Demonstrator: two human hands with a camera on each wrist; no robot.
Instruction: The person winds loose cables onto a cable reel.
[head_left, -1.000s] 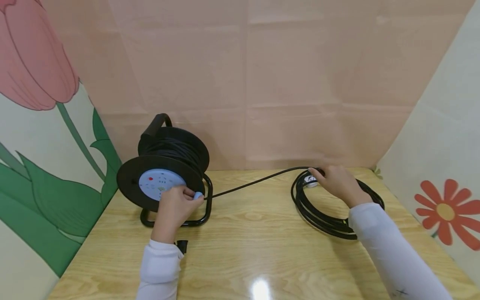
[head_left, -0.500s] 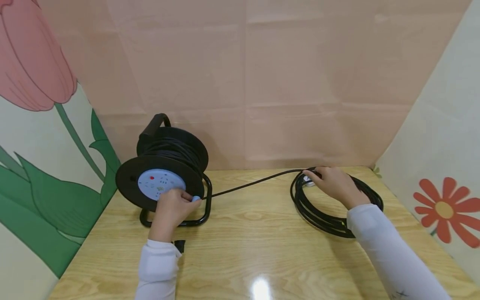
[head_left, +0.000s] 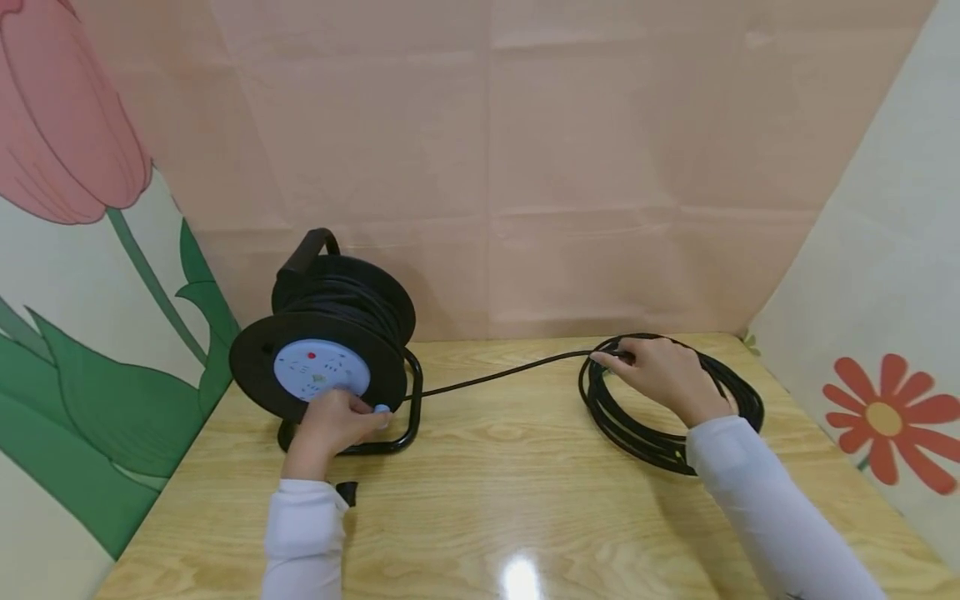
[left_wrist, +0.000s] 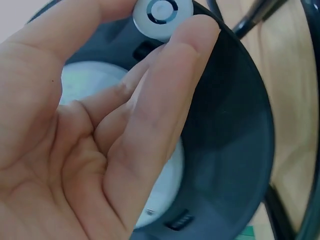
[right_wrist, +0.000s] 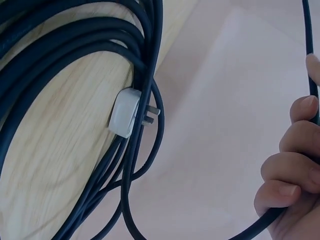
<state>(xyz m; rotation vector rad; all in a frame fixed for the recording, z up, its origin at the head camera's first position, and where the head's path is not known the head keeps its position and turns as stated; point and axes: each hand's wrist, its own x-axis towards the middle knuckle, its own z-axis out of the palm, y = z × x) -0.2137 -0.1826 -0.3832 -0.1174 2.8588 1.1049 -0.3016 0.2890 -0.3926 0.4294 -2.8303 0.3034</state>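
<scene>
On the left of the table stands a black cable reel with a pale blue socket disc. My left hand pinches the small light-blue knob on the reel's front flange; the left wrist view shows this round knob between thumb and finger. A black cable runs from the reel to my right hand, whose fingers curl round it over a loose black coil. In the right wrist view, a white plug lies among the coil's loops.
The wooden table reaches back to a pink backdrop. Beside my left sleeve lies a small black piece. Panels with a painted tulip and a red flower flank the table.
The left hand has moved slightly down and left with the knob, and the reel's disc has turned a little. The right hand's fingertips have shifted slightly left and down with the cable.
</scene>
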